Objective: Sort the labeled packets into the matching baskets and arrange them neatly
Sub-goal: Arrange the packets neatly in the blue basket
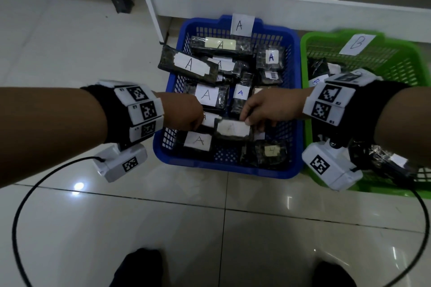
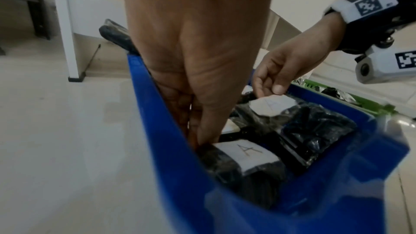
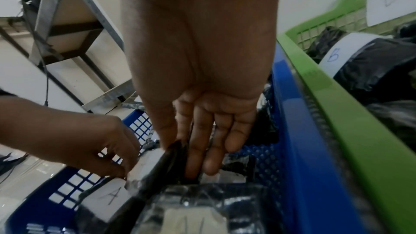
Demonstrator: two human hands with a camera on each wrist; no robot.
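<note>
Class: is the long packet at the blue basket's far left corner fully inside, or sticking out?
Sticking out: the long packet overhangs the blue basket rim.

Both hands reach into the blue basket (image 1: 296,91), which carries a paper tag marked A at its far rim. The left hand (image 1: 184,114) and the right hand (image 1: 268,107) meet over a dark packet (image 1: 233,129) with a white label, near the basket's middle. A green basket (image 1: 307,58) tagged B sits just beside the blue basket.
</note>
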